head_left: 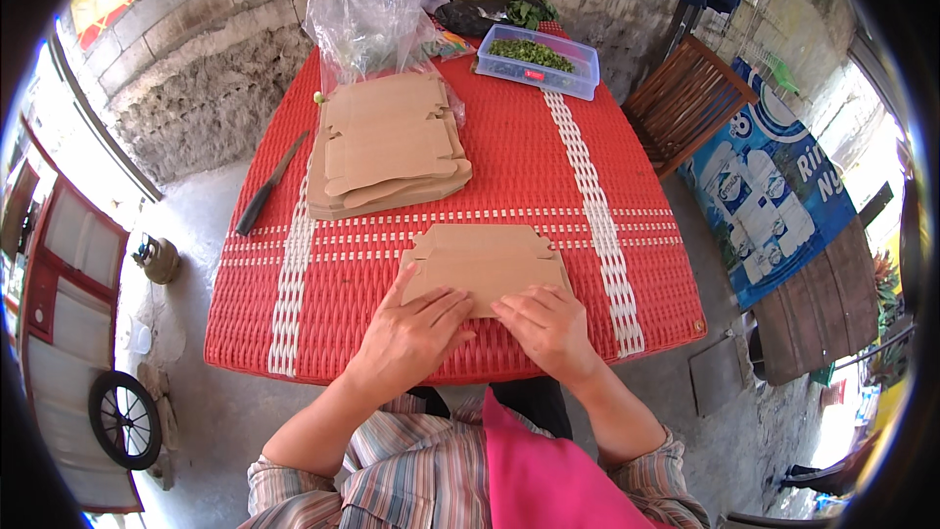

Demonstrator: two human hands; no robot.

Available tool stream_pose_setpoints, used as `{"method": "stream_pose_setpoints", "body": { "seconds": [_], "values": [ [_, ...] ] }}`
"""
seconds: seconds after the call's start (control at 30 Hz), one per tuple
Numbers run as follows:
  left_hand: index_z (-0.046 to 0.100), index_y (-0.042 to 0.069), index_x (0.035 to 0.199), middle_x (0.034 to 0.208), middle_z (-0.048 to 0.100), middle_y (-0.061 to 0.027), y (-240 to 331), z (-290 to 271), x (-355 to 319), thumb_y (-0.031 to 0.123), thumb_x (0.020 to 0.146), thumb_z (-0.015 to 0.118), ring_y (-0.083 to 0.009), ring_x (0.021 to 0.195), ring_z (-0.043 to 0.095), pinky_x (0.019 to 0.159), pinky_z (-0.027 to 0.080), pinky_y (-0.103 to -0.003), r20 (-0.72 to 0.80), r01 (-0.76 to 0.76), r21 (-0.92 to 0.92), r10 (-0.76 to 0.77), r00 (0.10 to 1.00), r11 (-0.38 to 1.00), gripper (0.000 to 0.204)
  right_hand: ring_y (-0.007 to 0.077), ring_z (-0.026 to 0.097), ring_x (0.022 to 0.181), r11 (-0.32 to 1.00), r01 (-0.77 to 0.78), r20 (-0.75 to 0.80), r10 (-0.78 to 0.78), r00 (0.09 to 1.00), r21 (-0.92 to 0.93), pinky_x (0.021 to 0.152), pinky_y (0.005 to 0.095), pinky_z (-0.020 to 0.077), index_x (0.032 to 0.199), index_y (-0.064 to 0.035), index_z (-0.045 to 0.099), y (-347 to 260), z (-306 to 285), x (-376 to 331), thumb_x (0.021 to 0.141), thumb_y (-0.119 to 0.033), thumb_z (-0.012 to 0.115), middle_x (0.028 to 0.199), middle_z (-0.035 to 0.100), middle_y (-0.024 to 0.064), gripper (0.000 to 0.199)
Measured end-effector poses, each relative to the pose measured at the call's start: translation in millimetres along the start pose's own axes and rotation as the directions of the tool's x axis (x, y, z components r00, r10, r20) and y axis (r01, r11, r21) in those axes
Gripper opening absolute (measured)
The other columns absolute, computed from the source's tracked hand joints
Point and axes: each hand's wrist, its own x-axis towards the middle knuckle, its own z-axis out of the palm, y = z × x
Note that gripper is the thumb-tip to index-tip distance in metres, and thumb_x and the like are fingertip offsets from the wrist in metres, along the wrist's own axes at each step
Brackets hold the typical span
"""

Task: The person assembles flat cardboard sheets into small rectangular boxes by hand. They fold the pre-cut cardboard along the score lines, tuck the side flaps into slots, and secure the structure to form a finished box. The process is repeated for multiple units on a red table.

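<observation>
A flat brown cardboard box blank (480,260) lies at the near edge of the red woven table, partly folded, with notched corners. My left hand (416,333) grips its near left corner, the thumb along the left side and the fingers over the near edge. At the near right, my right hand (548,328) has its fingers bent over the same edge. The undersides of both hands are hidden. Beyond the blank, to the left, lies a stack of similar cardboard blanks (387,142).
A knife (274,181) with a dark handle lies at the table's left side. Toward the back are a clear plastic bag (357,24) and a blue-tinted plastic container (587,78) of chopped greens (529,54). A wooden chair (690,103) stands at the right of the red table (519,157).
</observation>
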Motion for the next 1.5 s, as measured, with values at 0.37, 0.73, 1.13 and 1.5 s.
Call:
{"method": "stream_pose_setpoints", "body": {
  "seconds": [0.37, 0.73, 1.13, 1.5],
  "values": [
    [0.071, 0.006, 0.108, 0.108, 0.075, -0.0058, -5, 7, -14, 0.006, 0.082, 0.065, -0.0187, 0.103, 0.072, 0.117, 0.033, -0.05, -0.143, 0.014, 0.076, -0.003, 0.99, 0.997, 0.027, 0.0169, 0.067, 0.103, 0.987, -0.159, -0.005, 0.159, 0.987, -0.001, 0.104, 0.0432, 0.0428, 0.105, -0.0122, 0.075, 1, -31, 5, 0.077, -0.013, 0.078, 0.109, 0.07, -0.0016, 0.028],
    [0.073, 0.007, 0.104, 0.102, 0.076, -0.0055, -21, -21, 21, 0.005, 0.087, 0.065, -0.0174, 0.097, 0.074, 0.115, 0.035, -0.051, -0.334, -0.081, 0.21, 0.149, 0.931, 0.974, 0.019, 0.0187, 0.067, 0.106, 0.978, -0.079, -0.052, 0.091, 0.995, 0.192, 0.102, 0.0403, 0.0462, 0.109, -0.0126, 0.074, 14, -61, 47, 0.082, -0.021, 0.078, 0.108, 0.072, 0.0013, 0.028],
    [0.072, 0.001, 0.104, 0.101, 0.076, -0.0104, -35, -15, 40, 0.002, 0.084, 0.067, -0.0216, 0.095, 0.075, 0.087, 0.058, -0.036, -0.467, -0.143, 0.2, 0.223, 0.856, 0.969, 0.02, 0.0283, 0.058, 0.092, 0.995, -0.079, -0.543, 0.098, 0.834, 0.059, 0.083, 0.0402, 0.0461, 0.102, -0.0096, 0.065, 37, -7, 44, 0.072, -0.02, 0.089, 0.1, 0.059, 0.0057, 0.039],
    [0.072, 0.001, 0.105, 0.105, 0.075, -0.012, -34, -4, 36, 0.005, 0.084, 0.067, -0.0242, 0.097, 0.074, 0.086, 0.059, -0.036, -0.42, -0.132, 0.18, 0.197, 0.886, 0.975, 0.022, 0.0237, 0.05, 0.097, 0.938, -0.262, -0.49, 0.344, 0.801, 0.229, 0.082, 0.0354, 0.0429, 0.097, -0.0069, 0.073, 23, 4, 33, 0.071, -0.016, 0.09, 0.101, 0.052, 0.0046, 0.033]
  ]
}}
